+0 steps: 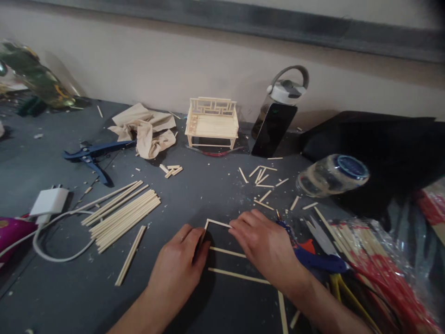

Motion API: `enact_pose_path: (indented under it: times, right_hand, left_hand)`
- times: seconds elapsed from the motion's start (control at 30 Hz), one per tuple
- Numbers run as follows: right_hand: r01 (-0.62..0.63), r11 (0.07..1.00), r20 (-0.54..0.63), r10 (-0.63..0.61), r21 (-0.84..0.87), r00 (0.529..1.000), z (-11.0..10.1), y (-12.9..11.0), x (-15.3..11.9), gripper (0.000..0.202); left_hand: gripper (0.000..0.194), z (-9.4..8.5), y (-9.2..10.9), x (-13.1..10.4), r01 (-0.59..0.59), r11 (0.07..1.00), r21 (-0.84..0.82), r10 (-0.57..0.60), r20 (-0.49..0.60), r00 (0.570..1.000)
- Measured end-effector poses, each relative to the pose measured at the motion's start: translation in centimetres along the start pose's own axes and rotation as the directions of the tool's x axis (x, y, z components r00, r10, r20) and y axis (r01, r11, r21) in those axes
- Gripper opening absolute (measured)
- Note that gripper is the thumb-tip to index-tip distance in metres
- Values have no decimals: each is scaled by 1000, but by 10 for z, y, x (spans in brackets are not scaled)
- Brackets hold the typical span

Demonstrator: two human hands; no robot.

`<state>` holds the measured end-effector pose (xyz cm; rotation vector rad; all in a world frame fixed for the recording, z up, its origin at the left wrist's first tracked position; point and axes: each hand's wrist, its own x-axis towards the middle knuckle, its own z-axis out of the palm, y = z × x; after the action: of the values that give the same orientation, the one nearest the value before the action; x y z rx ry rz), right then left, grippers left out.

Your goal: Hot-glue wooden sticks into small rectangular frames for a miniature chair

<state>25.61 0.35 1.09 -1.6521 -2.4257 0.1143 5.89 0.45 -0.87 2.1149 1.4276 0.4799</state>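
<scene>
My left hand [182, 257] is closed, fingers and thumb pinching a thin wooden stick whose upper end shows above the fingertips. Another thin wooden stick [218, 223] meets it at a corner, and its right end is between the fingertips of my right hand [262, 243]. Whether the two are joined I cannot tell. Below them, two more wooden sticks [238, 276] lie crosswise on the dark table, partly covered by my right hand and forearm. A further stick [282, 311] runs lengthwise under the right forearm.
A miniature wooden bench [212, 124] stands near the wall, beside a phone [274, 130] leaning on a bottle. Left are bundled sticks [125, 220], blue pliers [92, 153] and a white charger [50, 202]. Right lie scissors [321, 260], a capped jar [332, 175] and plastic-wrapped sticks [368, 250].
</scene>
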Motion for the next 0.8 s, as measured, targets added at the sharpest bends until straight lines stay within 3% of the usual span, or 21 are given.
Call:
enact_pose_path:
  times: [0.7,0.8]
  right_hand:
    - [17,1000,-24,-16,17,1000,-3,-2,-2,24]
    - [31,999,-57,-30,16,998,-6,-4,-3,21]
  left_hand:
    - [19,0,2,-2,-1,1000,24,1,-8,1000]
    - [18,-3,4,-4,-29,1000,6,30,-57,998]
